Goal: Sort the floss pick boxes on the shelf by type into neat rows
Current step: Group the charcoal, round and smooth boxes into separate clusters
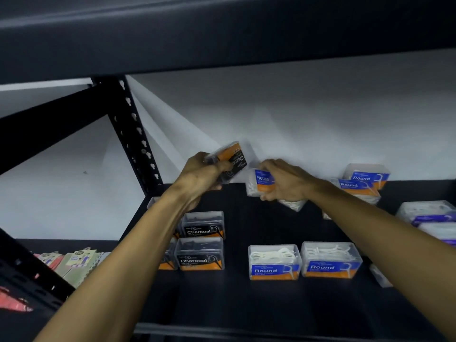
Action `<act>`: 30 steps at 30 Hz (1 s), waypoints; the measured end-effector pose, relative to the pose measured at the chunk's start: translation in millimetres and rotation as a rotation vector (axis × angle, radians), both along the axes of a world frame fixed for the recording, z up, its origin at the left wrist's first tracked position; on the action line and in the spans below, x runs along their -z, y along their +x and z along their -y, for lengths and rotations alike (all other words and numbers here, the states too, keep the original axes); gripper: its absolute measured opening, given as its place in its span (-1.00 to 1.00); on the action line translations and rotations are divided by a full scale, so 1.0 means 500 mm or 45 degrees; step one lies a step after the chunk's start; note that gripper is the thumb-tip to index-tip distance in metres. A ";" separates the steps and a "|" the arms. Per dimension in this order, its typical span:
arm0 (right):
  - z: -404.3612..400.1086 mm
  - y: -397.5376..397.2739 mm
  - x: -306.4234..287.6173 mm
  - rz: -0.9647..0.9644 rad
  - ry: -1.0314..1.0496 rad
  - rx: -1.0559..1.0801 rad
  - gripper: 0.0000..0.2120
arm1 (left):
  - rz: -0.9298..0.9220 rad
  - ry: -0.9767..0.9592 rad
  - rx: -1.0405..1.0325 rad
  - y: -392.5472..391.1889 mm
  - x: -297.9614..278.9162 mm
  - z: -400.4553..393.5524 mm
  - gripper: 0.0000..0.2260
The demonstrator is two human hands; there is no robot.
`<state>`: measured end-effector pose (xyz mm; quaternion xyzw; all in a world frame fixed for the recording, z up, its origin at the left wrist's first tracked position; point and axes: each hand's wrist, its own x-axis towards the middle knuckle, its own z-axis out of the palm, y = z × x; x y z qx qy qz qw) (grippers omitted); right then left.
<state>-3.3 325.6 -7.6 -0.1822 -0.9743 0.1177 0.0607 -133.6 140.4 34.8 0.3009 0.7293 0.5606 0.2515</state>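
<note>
My left hand point(201, 175) holds a black-label Charcoal box point(230, 157) tilted in the air near the back wall. Just to its right, my right hand point(286, 180) grips a blue-label Round box point(257, 183), also lifted and tilted. On the dark shelf point(246, 299), two Charcoal boxes point(201, 254) stand one behind the other at the left, partly behind my left forearm. Two Round boxes point(274, 262) stand side by side at the front middle. More Round boxes point(365, 178) are piled loosely at the back right.
Purple-label boxes point(431, 220) sit at the far right edge. A black upright post point(133, 134) stands at the shelf's left. The shelf above point(222, 33) hangs low overhead. Packets point(74, 262) lie on the neighbouring shelf at the left.
</note>
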 end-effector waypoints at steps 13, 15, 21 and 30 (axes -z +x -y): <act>0.011 0.101 -0.010 -0.311 -0.187 0.194 -0.32 | 0.416 0.398 -0.199 0.006 0.015 0.008 -0.67; 0.016 0.110 -0.014 -0.346 -0.284 0.217 -0.33 | 0.472 0.434 -0.136 0.012 0.009 0.009 -0.68; 0.033 0.124 -0.025 -0.315 -0.566 0.200 -0.33 | 0.432 0.267 -0.017 0.026 0.002 0.014 -0.60; 0.035 0.124 -0.013 -0.205 -0.755 0.164 -0.56 | 0.309 0.107 0.058 -0.008 -0.006 0.039 -0.74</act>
